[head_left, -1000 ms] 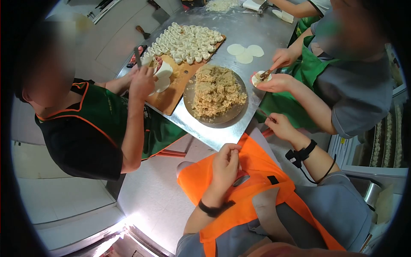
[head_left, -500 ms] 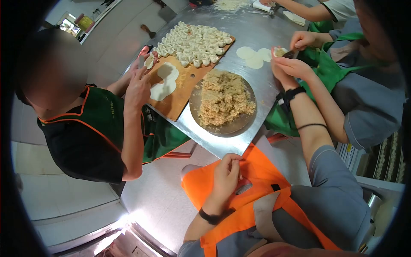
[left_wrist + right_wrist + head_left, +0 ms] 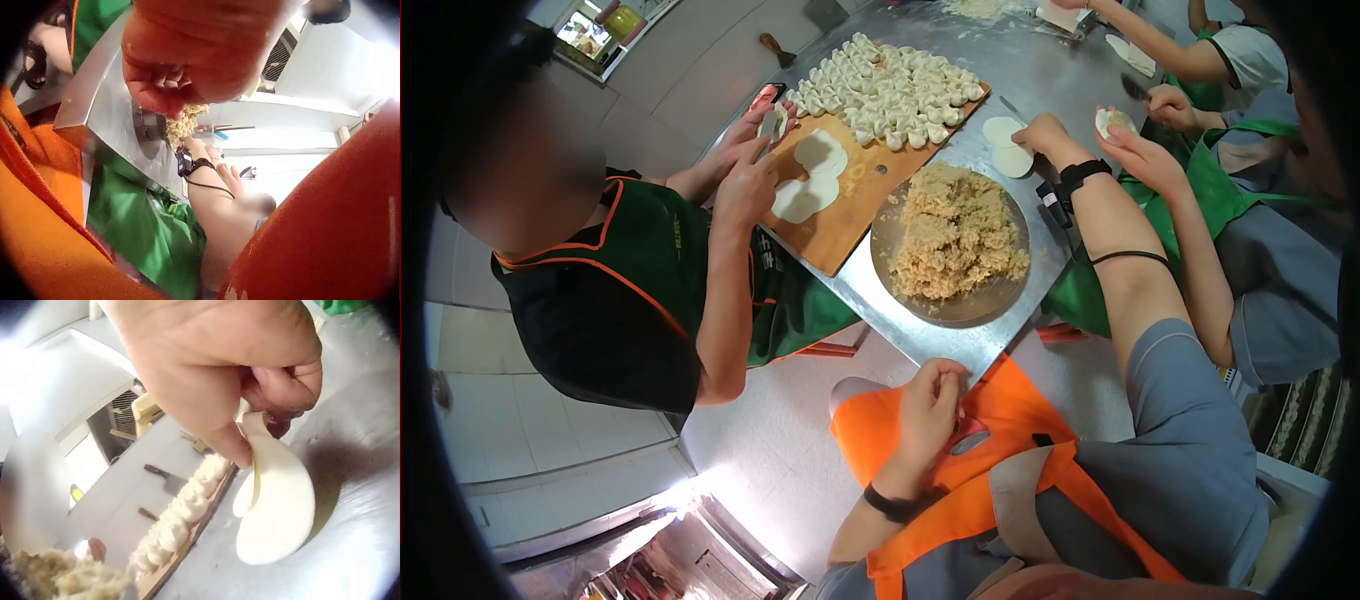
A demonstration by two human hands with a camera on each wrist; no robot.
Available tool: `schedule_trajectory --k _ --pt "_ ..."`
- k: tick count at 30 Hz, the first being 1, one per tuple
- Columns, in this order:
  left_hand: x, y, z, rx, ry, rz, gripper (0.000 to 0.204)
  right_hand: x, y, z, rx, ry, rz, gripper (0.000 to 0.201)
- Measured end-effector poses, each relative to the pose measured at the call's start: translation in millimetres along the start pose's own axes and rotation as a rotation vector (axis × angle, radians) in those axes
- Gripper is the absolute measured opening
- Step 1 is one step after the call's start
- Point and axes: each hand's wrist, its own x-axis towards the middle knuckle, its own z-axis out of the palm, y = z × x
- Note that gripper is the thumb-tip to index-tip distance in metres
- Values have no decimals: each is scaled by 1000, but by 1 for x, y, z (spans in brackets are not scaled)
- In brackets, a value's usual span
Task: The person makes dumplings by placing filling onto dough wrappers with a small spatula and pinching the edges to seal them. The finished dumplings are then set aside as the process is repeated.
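Note:
My right hand (image 3: 1048,138) reaches over the steel table beyond the bowl. In the right wrist view its thumb and fingers pinch the edge of a round white dumpling wrapper (image 3: 278,506), which hangs folded and lifted at that edge. More wrappers (image 3: 1011,160) lie beneath this hand in the head view. A thin flat blade (image 3: 1009,106) points out past its fingertips; its handle is hidden. My left hand (image 3: 932,405) stays low over the orange apron (image 3: 880,430) by the table corner, fingers loosely curled, nothing seen in it.
A round metal bowl (image 3: 882,262) heaped with filling (image 3: 958,235) stands near the corner. Left of it, a wooden board (image 3: 820,245) bears rows of dumplings (image 3: 890,90) and several wrappers (image 3: 805,200). People on both sides hold wrappers; one at right holds a spatula (image 3: 1133,87).
My right hand has moved from beside the table edge, forward past the bowl, to the wrappers and has pinched one. My left hand keeps its place. The table has shifted rightward in the head view.

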Motion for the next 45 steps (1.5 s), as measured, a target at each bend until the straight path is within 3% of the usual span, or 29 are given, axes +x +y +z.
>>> schedule_trajectory --k 1,3,8,10,13,15,16,18,19,21,22,23,25,26,27,30,33,37,39,41,42,43,45 --pt "0 -1 -1 12 -1 3 13 -5 -1 -1 33 6 25 42" --pt "0 -1 -2 6 -5 -10 13 -25 4 -5 10 122 -110 35" --pt "0 -4 0 -44 -66 2 13 -174 -26 -52 18 294 -391 31" --pt "6 -27 -3 -81 -96 19 13 -238 -41 -59 249 175 -422 30" --pt "7 -32 -4 -316 -168 -110 33 -312 -54 -43 577 -89 -481 29" --pt "9 -35 -3 -462 -229 -152 53 -349 -67 -35 541 -340 -390 27" --pt "10 -36 -3 -577 -192 -153 55 -355 -70 -23 495 -353 -509 25" --pt "14 -41 -5 -723 -123 -126 52 -361 -69 8 545 -396 -573 23" --pt "19 -46 -8 -755 -92 -94 48 -357 -66 24 455 -284 -651 23" --pt "34 -62 -22 -184 1 57 41 -347 -61 49 270 -68 -797 23" --pt "35 -57 -26 102 47 132 38 -351 -63 49 244 3 -753 22" --pt "31 -51 -22 -33 91 128 29 -354 -65 47 217 74 -710 22" --pt "33 -41 -22 375 236 268 27 -359 -62 47 245 193 -627 18" --pt "35 -39 -20 579 303 334 27 -361 -56 47 281 180 -607 18" --pt "39 -38 -17 601 352 368 24 -362 -49 46 316 170 -586 18" --pt "52 -30 -13 792 403 289 22 -368 -16 50 414 80 -436 15" --pt "59 -38 -15 888 494 588 20 -380 -8 48 558 -30 -273 16" --pt "26 -10 4 311 250 454 15 -380 -8 58 789 -117 -224 20" --pt "17 -9 11 -138 58 338 15 -377 -11 48 981 -386 36 22" --pt "17 -20 15 -223 27 349 19 -380 -27 37 1111 -432 94 22" --pt "18 -25 14 -266 15 354 23 -383 -41 37 1149 -341 17 21" --pt "19 -25 12 -291 19 219 24 -385 -50 36 1184 -251 -60 20" --pt "20 -26 5 -343 30 -48 29 -385 -57 26 758 -170 -440 17"
